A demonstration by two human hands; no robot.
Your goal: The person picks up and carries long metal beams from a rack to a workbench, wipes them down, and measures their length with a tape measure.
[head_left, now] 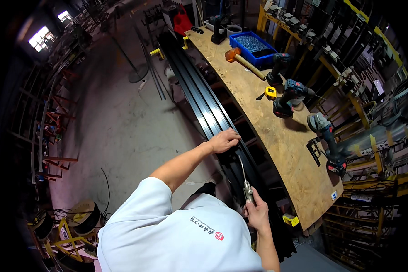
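Long black metal profiles lie side by side, running from the far left of the workbench toward my body. My left hand is on top of them, its fingers curled over the right-hand edge. My right hand grips an air blow gun by its handle. The gun's long thin nozzle points up toward the profiles, just below my left hand. Where the nozzle tip ends against the dark metal, I cannot tell whether it touches.
To the right stands a wooden workbench bearing a mallet, a blue bin of small parts, a yellow tape measure, several cordless drills and an angle grinder. A cable spool stands at the lower left.
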